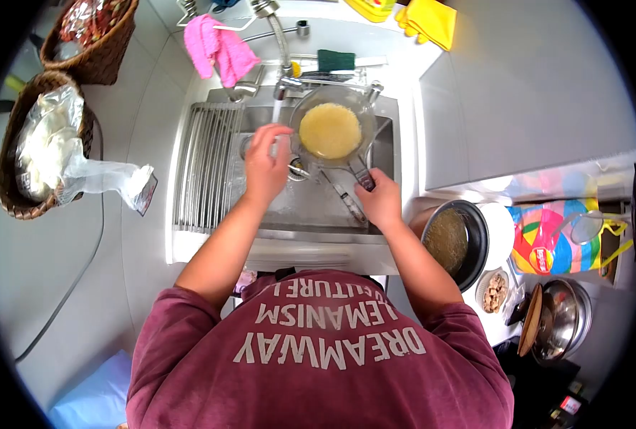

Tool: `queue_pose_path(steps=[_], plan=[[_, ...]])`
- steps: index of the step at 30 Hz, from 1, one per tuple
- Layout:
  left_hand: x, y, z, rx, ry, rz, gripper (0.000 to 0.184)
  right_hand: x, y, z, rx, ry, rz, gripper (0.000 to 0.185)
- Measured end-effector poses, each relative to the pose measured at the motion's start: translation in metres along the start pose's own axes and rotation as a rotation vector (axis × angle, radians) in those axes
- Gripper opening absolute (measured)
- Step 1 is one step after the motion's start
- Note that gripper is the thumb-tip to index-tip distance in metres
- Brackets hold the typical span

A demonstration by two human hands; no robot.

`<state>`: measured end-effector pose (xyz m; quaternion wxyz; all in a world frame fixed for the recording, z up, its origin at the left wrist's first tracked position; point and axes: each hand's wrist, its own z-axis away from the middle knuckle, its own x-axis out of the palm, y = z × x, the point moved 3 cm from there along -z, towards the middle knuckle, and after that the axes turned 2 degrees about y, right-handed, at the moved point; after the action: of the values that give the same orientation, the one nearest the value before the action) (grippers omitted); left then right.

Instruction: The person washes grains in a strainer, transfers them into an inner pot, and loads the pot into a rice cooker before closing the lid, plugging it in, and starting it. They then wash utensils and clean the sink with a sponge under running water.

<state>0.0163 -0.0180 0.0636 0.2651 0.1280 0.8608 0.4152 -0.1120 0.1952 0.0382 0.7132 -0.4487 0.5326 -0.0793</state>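
Observation:
My right hand [381, 201] is closed around the handle of a round mesh strainer [369, 129], held over the sink. A pale yellow mass [330, 131] lies in the strainer; its kind I cannot make out. My left hand [264, 166] is left of the strainer, fingers loosely bent and apart, with nothing visible in it. Its fingertips are at the stream of water [277, 112] from the faucet [284, 87]. Below the strainer, a long-handled utensil [346, 200] lies in the sink [289, 207], its far end partly hidden.
A slatted drying rack [205, 168] covers the sink's left side. Two wicker baskets [5, 179] holding bagged food stand left. At right are a dark pot [481, 247] of brownish liquid, a bowl [495, 292] and a colourful bag [550, 239]. A pink cloth [218, 46] hangs behind.

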Motion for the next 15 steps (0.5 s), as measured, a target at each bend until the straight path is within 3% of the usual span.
queue_pose_path(steps=[3,4,7,10,13,15], plan=[[0.001,0.003,-0.012,-0.303,-0.441,-0.080,0.026,0.032,-0.007,0.001,0.005,-0.130,0.028,0.020],[0.003,-0.011,-0.012,-0.337,-0.489,-0.322,0.036,0.039,-0.013,0.002,-0.012,-0.170,-0.004,0.021],[0.019,-0.060,-0.010,-0.334,-0.338,-0.488,0.039,0.058,-0.028,0.003,-0.046,-0.258,-0.033,0.022],[0.035,-0.069,-0.017,-0.318,-0.392,-0.572,0.041,0.075,-0.036,0.001,-0.074,-0.280,-0.032,0.021],[0.042,-0.072,-0.018,-0.277,-0.846,-0.400,0.040,0.075,-0.037,-0.004,-0.058,-0.291,-0.068,0.020],[0.038,-0.074,-0.013,-0.290,-1.021,-0.574,0.038,0.073,-0.035,-0.006,-0.053,-0.296,-0.064,0.019]])
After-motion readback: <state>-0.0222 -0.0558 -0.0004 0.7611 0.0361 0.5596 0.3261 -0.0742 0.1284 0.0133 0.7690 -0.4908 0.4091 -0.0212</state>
